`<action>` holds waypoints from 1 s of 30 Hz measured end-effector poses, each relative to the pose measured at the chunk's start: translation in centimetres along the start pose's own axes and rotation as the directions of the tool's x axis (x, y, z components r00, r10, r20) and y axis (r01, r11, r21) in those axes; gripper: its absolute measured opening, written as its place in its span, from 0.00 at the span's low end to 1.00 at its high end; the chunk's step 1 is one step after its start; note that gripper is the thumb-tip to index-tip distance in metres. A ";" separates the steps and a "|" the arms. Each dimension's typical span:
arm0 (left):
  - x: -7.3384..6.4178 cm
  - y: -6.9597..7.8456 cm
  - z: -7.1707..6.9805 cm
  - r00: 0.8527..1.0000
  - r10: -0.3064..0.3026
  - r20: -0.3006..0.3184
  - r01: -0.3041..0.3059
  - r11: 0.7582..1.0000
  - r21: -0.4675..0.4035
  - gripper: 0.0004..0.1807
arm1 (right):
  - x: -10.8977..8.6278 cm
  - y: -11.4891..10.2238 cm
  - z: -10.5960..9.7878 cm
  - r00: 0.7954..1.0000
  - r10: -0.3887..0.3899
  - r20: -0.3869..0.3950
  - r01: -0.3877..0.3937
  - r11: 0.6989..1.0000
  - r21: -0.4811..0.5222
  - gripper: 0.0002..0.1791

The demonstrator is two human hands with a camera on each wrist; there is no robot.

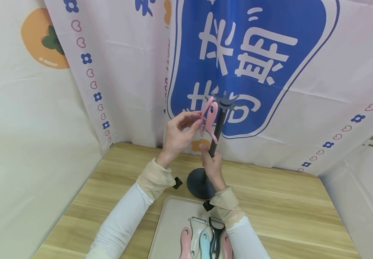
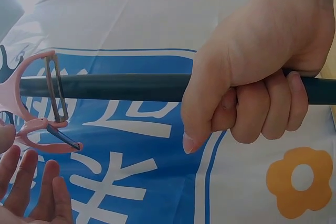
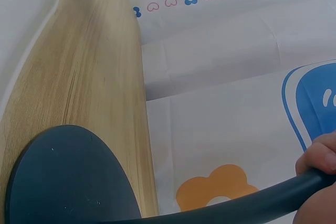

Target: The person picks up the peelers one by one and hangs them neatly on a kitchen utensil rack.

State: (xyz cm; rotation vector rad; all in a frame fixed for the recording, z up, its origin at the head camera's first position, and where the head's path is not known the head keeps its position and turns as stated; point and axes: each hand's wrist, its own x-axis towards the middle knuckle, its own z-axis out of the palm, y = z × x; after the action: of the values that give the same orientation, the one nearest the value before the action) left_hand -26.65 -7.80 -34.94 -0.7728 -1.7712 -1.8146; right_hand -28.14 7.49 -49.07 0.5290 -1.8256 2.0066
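Observation:
A dark rack with hooks [image 1: 226,103] around its top stands on a round base [image 1: 196,187]. My left hand [image 1: 178,133] is beside the hooks, its thumb and fingertips pinching a pink peeler. Two pink peelers overlap there; the nearer pink peeler [image 1: 211,117] has its handle hole up at hook height. In the left wrist view, their metal blades [image 2: 56,87] show next to the pole [image 2: 126,86]. My right hand [image 1: 212,163] grips the pole about midway, fingers wrapped round it [image 2: 252,103].
A light tray [image 1: 168,219] lies at the table's front, holding several peelers: a pink peeler [image 1: 185,241], a whitish one, a light blue peeler [image 1: 205,244], a black peeler [image 1: 216,235] and another pink one. A printed cloth [image 1: 134,90] hangs behind the wooden table [image 1: 286,201].

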 end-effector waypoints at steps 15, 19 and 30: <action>-5.5 -0.2 -0.5 0.990 -0.113 -0.086 0.124 0.984 0.128 0.11 | -0.2 -0.4 0.0 0.999 0.031 -0.020 -0.032 0.999 -0.027 0.31; -7.7 -0.7 -1.0 0.984 -0.168 -0.053 0.174 0.973 0.149 0.12 | -0.5 -0.2 0.1 0.999 0.037 -0.016 -0.037 0.999 -0.023 0.31; -14.3 -0.9 -1.3 0.933 -0.333 0.134 0.257 0.881 0.397 0.11 | -0.3 -0.1 0.1 0.999 0.044 -0.026 -0.044 0.999 -0.015 0.29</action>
State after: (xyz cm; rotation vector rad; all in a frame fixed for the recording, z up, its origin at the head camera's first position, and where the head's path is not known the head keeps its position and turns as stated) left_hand -17.03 -9.72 -45.49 -0.5655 -2.3901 -1.5369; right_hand -27.84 7.42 -49.08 0.4600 -1.8514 2.0164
